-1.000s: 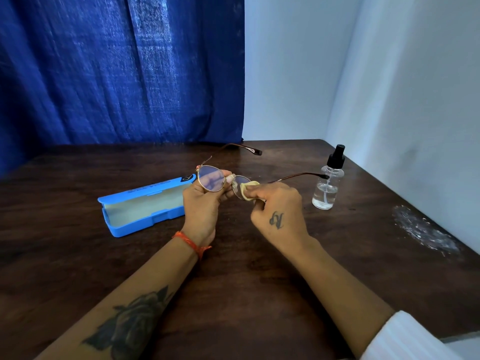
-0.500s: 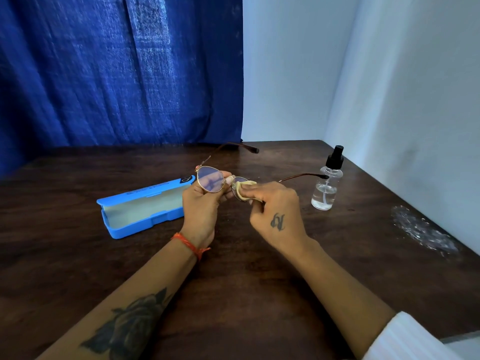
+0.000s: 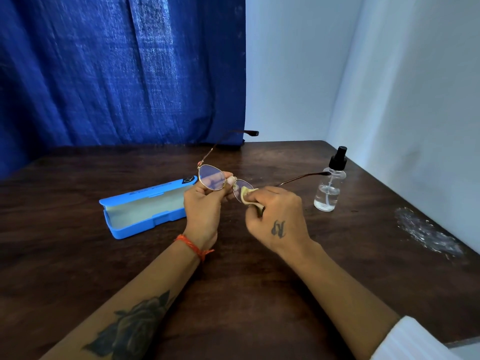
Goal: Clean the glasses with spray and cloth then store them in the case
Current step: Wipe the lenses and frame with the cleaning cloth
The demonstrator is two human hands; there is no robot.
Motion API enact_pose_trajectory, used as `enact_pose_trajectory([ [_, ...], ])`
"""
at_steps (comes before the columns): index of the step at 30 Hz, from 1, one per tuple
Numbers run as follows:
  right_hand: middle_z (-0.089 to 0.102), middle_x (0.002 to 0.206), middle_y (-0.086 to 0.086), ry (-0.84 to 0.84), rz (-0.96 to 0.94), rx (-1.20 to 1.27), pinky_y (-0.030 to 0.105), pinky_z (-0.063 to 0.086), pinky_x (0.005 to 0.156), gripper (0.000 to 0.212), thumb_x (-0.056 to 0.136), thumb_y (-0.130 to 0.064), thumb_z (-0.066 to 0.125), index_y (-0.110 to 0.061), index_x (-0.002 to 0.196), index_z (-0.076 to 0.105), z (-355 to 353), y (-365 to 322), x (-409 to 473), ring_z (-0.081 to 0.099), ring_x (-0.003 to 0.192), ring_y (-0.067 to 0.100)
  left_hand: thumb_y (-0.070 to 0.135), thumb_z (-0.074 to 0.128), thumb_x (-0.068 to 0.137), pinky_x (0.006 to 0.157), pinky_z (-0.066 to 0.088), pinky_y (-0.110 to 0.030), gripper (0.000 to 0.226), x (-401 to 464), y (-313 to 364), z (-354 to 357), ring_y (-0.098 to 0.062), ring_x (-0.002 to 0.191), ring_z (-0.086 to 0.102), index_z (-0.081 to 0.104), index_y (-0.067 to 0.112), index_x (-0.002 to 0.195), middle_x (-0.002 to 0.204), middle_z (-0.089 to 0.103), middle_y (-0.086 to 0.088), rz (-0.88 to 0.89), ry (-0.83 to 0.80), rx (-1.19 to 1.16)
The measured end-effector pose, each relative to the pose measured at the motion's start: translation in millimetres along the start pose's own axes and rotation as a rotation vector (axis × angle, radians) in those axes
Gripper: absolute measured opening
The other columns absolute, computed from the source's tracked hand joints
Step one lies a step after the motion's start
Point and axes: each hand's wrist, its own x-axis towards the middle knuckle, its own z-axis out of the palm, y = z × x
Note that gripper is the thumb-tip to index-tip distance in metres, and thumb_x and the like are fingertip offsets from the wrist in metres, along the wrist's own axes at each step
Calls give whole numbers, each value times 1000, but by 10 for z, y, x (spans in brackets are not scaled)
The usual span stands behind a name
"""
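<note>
Thin gold-rimmed glasses (image 3: 211, 180) with both temples unfolded are held above the table. My left hand (image 3: 205, 206) pinches them at the bridge and left lens. My right hand (image 3: 275, 216) presses a small pale yellow cloth (image 3: 246, 194) against the right lens, which the cloth partly covers. The blue glasses case (image 3: 145, 207) lies open on the table just left of my left hand, its pale lining showing. A clear spray bottle (image 3: 328, 188) with a black nozzle stands upright to the right of my right hand.
The dark wooden table (image 3: 233, 281) fills the foreground. A crumpled clear plastic wrapper (image 3: 426, 233) lies near the right edge. A blue curtain (image 3: 117, 68) hangs behind the table and a white wall (image 3: 402, 87) closes the right side.
The right hand with the cloth has shifted slightly on the right lens, a small rubbing motion. The left hand, case and bottle have stayed where they were.
</note>
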Motion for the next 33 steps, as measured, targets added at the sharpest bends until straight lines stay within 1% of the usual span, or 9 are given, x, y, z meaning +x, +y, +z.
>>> enact_pose_trajectory([
  [5,72,89,6,-15,-149,100,24,49,77,22,66,-1,68,-8,87,72,18,17,-13,65,82,19,2,63,81,64,53,-16,11,20,25,-12,-5,64,63,66,10,89,77,66,-5,-15,22,8],
  [8,68,88,4,-93,-215,0,30,53,67,19,62,-2,63,-11,77,68,-34,78,4,62,81,20,1,62,82,63,55,-17,11,32,45,-17,-8,65,63,65,3,92,78,65,-7,-26,36,-7],
  [11,66,86,3,-61,-182,-75,31,53,61,17,62,-1,60,-11,74,65,-81,135,37,61,78,20,1,63,81,66,57,-20,10,61,75,-32,-14,70,63,66,6,89,80,65,-8,-27,43,-16],
  [14,69,91,5,-19,-115,-25,28,52,65,22,67,-2,64,-11,87,66,-71,136,38,62,79,19,3,63,81,69,57,-23,9,91,114,-54,-15,73,63,66,9,86,75,67,-3,-23,32,-17],
  [16,68,84,4,-1,-71,8,28,49,61,24,74,-8,65,-13,97,66,-75,120,43,59,72,17,3,63,81,69,57,-23,8,100,137,-66,-12,71,65,67,9,85,70,69,2,-23,-7,-15],
  [20,70,81,1,120,-25,130,27,48,60,17,82,-12,63,-14,97,69,-150,116,119,60,70,14,2,63,81,60,53,-18,7,73,161,-30,-6,66,66,68,8,79,67,70,5,-30,-125,-30],
  [24,69,83,-6,112,169,382,21,48,61,17,81,-16,58,-21,92,70,-226,93,158,62,73,7,6,66,79,57,52,-16,5,85,171,-23,-5,61,64,68,10,76,69,69,3,-82,-146,-58],
  [27,69,80,-3,66,338,591,28,50,52,16,79,-17,58,-26,85,69,-258,94,173,62,68,12,7,65,80,59,53,-16,4,94,173,-21,-4,63,63,66,9,77,72,67,0,-101,-183,-71],
  [33,67,68,1,176,723,986,16,43,40,19,85,0,58,-15,83,69,-275,143,213,56,49,5,6,63,81,68,56,-18,5,83,152,12,-4,66,64,65,5,86,72,66,1,-103,-211,-31],
])
